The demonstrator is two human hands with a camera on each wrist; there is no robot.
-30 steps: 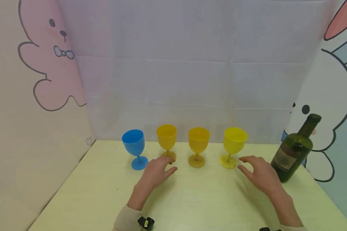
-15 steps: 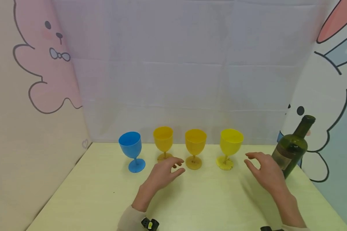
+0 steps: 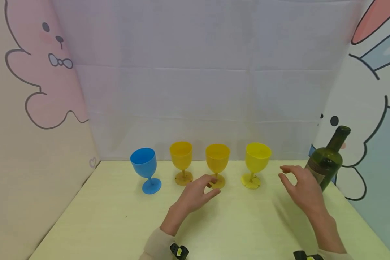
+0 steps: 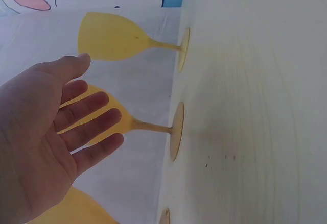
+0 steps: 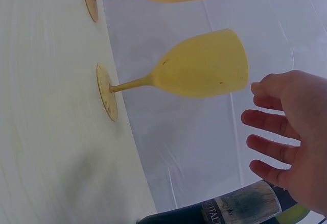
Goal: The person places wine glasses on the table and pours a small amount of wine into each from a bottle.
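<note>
Four-in-a-row stemmed goblets stand upright: a blue goblet [image 3: 144,163], an amber goblet [image 3: 181,156], another amber goblet [image 3: 217,159] and a bright yellow goblet [image 3: 258,158]. My left hand [image 3: 196,195] hovers before the second amber goblet, covering part of its foot in the head view; the fingers are loosely bent and hold nothing. Between the yellow goblet and a green wine bottle [image 3: 326,159] is my right hand [image 3: 303,189], relaxed, thumb and fingers apart. It hides the bottle's lower part in the head view. The right wrist view shows the bottle's label [image 5: 249,203] below the fingers.
The pale wooden table [image 3: 94,220] meets a white cloth backdrop [image 3: 195,90] just behind the goblets. Side panels with a pink cartoon figure [image 3: 52,86] and a white rabbit [image 3: 351,97] bound the left and right.
My left hand has shifted right, from the first amber goblet to the second. My right hand has moved right, away from the yellow goblet towards the bottle. The head view has turned slightly right.
</note>
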